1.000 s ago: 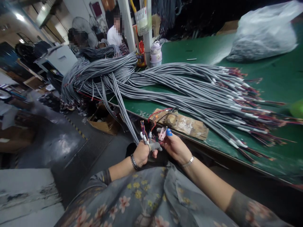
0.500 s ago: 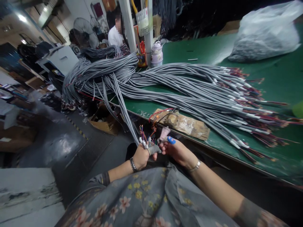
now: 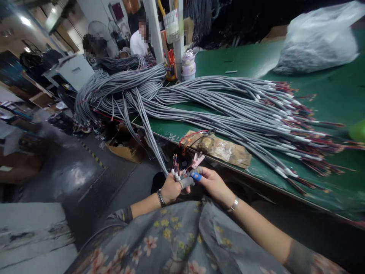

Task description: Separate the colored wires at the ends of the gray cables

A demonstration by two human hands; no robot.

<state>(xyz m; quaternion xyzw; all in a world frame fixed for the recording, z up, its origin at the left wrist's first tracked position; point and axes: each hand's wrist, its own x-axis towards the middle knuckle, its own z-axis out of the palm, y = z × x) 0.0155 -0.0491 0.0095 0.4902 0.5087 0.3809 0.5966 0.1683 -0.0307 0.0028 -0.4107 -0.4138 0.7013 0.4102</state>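
The left hand has fingers curled tight round grey cables, coloured wires upward, beside the desk; the right hand pinches a pink clip; firm left grip, light right touch would spare the strands.

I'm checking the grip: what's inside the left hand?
Grey cables run down to the left hand, and white collars and coloured wires show above it. The stretch enclosed by the hand is covered.
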